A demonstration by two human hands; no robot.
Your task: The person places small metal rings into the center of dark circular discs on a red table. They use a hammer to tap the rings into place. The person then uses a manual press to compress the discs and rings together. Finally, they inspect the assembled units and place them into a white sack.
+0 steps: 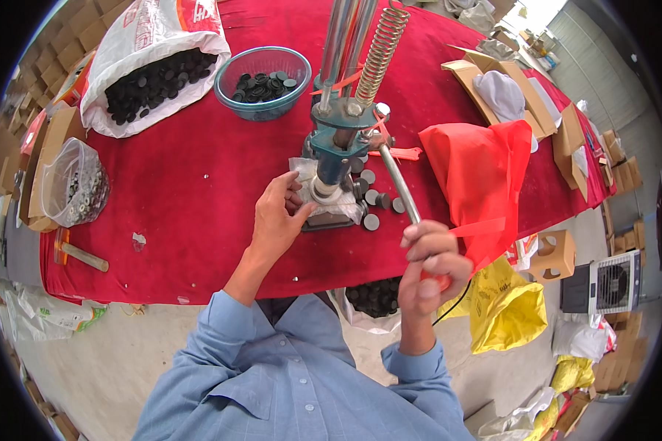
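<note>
A blue-grey hand press (336, 140) with a steel column and a coil spring stands on the red cloth table (191, 184). My right hand (430, 268) is shut on the red grip at the end of the press lever (399, 184), which slopes down toward me. My left hand (278, 218) rests at the press base, its fingertips touching the white part under the ram. Several small black discs (375, 198) lie loose beside the base on the right.
A white sack of black discs (151, 77) and a blue bowl of discs (262, 82) sit at the back. A clear bag of small rings (77, 184) and a hammer (81, 253) lie left. A red bag (478, 173) and cardboard boxes stand right. A bag of discs (375, 298) hangs below the edge.
</note>
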